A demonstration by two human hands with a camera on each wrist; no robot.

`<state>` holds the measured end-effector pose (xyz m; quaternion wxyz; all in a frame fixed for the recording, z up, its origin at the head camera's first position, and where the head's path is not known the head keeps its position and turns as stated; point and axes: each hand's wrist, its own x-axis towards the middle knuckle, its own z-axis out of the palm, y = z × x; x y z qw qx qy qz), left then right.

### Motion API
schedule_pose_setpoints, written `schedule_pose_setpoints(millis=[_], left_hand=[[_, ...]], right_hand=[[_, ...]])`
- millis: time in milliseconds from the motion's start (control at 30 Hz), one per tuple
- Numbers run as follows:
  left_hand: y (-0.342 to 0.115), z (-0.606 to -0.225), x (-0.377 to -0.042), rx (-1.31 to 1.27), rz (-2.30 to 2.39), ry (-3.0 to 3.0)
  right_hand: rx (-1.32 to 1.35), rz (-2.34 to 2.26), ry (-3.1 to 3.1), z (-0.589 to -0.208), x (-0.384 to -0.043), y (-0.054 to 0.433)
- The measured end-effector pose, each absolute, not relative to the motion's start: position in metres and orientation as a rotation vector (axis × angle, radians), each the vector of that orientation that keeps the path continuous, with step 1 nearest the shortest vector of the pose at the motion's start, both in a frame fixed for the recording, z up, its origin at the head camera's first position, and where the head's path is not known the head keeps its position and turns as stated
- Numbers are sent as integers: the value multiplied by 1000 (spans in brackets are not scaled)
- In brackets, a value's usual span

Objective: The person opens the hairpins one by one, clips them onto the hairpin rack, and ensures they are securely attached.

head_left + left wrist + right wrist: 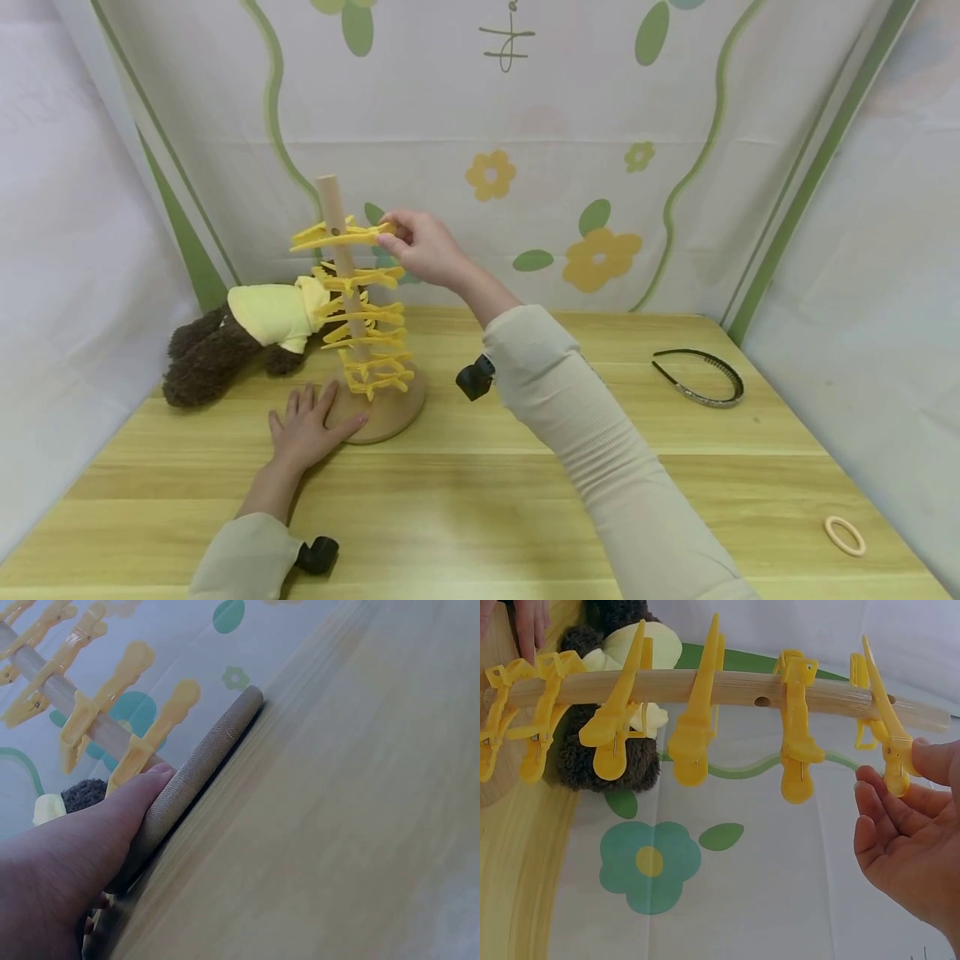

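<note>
A wooden post stands upright on a round wooden base, with several yellow hair clips clamped along it one above another. My right hand pinches the tail of the topmost yellow clip between thumb and fingers; the clip's long prongs lie across the post near its top. Low on the left, my left hand rests with spread fingers on the table and on the edge of the base. In the left wrist view its thumb lies over the base's rim.
Behind the post, a dark brown plush toy in a yellow shirt lies on the wooden table. At the right are a black headband and a small beige ring. A printed fabric wall closes off the back.
</note>
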<state>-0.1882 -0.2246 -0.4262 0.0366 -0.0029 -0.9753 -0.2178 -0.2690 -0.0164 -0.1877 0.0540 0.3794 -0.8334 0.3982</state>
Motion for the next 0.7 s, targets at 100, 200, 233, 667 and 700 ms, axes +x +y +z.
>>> schedule_pose_setpoints(millis=[100, 200, 233, 667, 700], left_hand=[[-225, -428, -188, -12, -672, -2991], [-225, -430, -189, -14, -673, -2991], [-225, -430, -189, -12, -672, -2991], [-228, -429, -191, -34, -680, -3013], [-228, -428, -192, -35, -685, -3016]], right_hand=[[1147, 1234, -2536, -188, -269, -16], [1145, 1244, -2544, -188, -269, -15], [1145, 1248, -2546, -187, -269, -15], [1174, 1302, -2538, -193, -269, -11], [1172, 1314, -2544, -193, -268, -10]])
